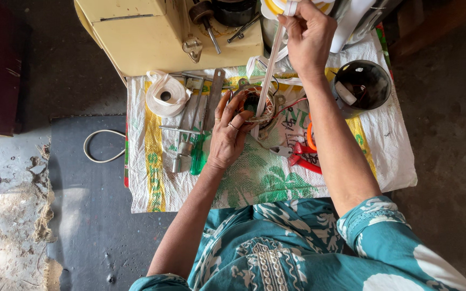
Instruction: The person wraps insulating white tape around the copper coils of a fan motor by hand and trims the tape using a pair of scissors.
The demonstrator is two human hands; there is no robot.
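Woven sack mat spread on the floor, white with yellow and green print, carries everything. Far left on it sits a cream box, its lid littered with metal bits. Far right, a dark round bowl. Left of centre lies a white tape roll, with a row of steel tools just right of it and a green-handled screwdriver near them. Red-handled pliers lie right of centre, under the right forearm.

Middle of the mat: a wound wire coil, ring-shaped, coppery, with a red lead trailing right. Left hand grips its near-left side, fingers curled round the rim and thumb pressed on top, firmly closed on it. Right hand is raised at the far edge, fingers pinched shut on a white tape strip that runs taut from the coil up to that hand. The strip's far end is hidden by the fingers.

Step looks like binding the coil with tape. To do it well, I'd judge: keep the strip under steady pull so no slack forms, hold the coil from turning with the left thumb, lay each wrap half over the last, and keep the red lead clear of the wrap.
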